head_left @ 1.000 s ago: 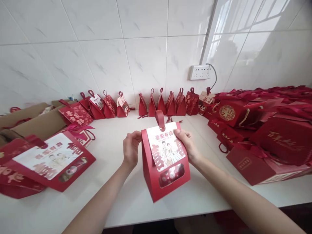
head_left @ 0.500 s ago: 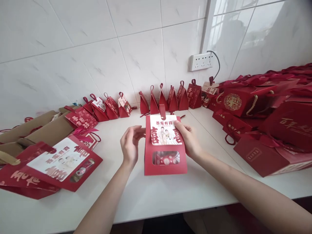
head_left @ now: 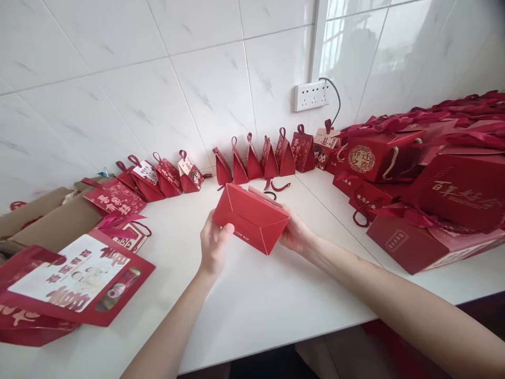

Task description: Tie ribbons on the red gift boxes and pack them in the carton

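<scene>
A red paper gift box (head_left: 252, 218) is held above the white table, tilted so that its folded base faces me. My left hand (head_left: 214, 242) grips its left end, with the thumb on the base and the fingers behind. At the right end my right hand (head_left: 296, 231) holds the box from the side, its fingers partly hidden. The printed front with the couple is turned out of sight. Just beyond the box, short dark red cords (head_left: 281, 187) lie on the table.
Small red triangular boxes (head_left: 270, 160) with loops line the tiled wall. A pile of red gift boxes (head_left: 430, 195) fills the right side. On the left lie a windowed red box (head_left: 114, 300) and a brown cardboard carton (head_left: 51, 216). A white socket strip (head_left: 311, 96) is on the wall.
The box has been turned from its printed, windowed front to its base. My left hand, beside it before, now grips its left end. The view has shifted slightly to the right.
</scene>
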`<action>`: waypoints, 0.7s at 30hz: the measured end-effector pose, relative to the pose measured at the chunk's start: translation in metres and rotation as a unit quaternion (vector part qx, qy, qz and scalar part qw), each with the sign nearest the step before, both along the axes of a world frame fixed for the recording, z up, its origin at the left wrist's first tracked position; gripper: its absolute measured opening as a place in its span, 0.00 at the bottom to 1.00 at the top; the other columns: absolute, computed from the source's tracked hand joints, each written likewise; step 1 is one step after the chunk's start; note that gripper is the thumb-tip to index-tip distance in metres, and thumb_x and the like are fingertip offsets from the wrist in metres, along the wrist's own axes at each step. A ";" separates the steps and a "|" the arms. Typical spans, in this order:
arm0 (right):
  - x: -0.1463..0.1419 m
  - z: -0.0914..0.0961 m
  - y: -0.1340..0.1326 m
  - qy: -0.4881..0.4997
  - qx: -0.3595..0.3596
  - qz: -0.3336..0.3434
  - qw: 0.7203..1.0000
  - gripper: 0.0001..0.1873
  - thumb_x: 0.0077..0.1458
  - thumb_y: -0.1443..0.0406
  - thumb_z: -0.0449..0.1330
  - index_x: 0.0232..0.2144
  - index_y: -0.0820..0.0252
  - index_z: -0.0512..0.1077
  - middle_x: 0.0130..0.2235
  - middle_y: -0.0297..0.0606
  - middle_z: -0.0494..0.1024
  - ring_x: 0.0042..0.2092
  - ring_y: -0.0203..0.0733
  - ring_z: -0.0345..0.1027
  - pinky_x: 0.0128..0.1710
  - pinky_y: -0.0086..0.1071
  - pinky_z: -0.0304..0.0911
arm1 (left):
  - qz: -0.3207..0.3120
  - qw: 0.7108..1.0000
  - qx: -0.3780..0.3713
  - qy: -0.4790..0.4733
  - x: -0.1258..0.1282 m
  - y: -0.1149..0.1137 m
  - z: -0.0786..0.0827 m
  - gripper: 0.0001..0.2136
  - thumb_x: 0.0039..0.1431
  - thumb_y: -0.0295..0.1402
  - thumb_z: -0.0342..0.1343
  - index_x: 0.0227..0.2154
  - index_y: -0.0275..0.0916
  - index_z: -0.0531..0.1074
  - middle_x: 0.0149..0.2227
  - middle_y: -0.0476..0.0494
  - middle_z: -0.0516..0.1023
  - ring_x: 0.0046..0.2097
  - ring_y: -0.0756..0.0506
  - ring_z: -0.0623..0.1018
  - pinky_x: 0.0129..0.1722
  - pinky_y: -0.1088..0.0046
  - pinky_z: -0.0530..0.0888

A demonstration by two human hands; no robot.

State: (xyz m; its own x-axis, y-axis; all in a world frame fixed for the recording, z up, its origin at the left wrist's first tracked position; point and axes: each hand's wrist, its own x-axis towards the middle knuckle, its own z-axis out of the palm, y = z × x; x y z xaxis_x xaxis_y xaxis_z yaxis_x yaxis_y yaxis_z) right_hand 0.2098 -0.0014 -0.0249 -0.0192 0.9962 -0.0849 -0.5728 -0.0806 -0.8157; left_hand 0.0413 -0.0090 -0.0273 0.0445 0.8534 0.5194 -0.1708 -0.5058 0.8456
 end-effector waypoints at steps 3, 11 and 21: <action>0.000 0.008 -0.002 0.002 -0.066 0.021 0.998 0.17 0.58 0.52 0.51 0.35 0.58 0.69 0.26 0.36 0.75 0.21 0.37 0.70 0.20 0.32 0.70 | -0.001 0.990 -0.092 -0.107 0.005 0.001 0.001 0.14 0.59 0.44 0.51 0.41 0.42 0.72 0.43 0.45 0.77 0.46 0.44 0.75 0.45 0.68 0.72; -0.001 0.014 -0.007 -0.057 -0.024 0.010 0.998 0.21 0.56 0.48 0.54 0.27 0.60 0.66 0.17 0.34 0.69 0.18 0.39 0.69 0.17 0.31 0.70 | 0.001 0.939 -0.274 -0.208 0.009 0.004 0.003 0.11 0.59 0.34 0.45 0.29 0.41 0.72 0.34 0.48 0.78 0.36 0.47 0.77 0.37 0.71 0.74; 0.002 0.000 0.006 -0.015 0.144 -0.063 0.987 0.18 0.49 0.56 0.64 0.42 0.53 0.70 0.44 0.35 0.76 0.46 0.43 0.70 0.46 0.38 0.68 | 0.003 0.977 -0.169 -0.128 0.000 0.003 -0.006 0.30 0.56 0.58 0.41 0.48 0.40 0.70 0.47 0.39 0.76 0.49 0.38 0.75 0.44 0.62 0.74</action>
State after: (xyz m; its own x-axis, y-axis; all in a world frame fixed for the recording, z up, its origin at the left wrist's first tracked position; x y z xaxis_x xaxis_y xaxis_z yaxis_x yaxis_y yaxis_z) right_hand 0.2123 0.0047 -0.0252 0.1044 0.9735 0.2034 -0.5391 0.2272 -0.8110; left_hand 0.0411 -0.0057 -0.0336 -0.0550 0.9782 0.2004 -0.3971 -0.2055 0.8945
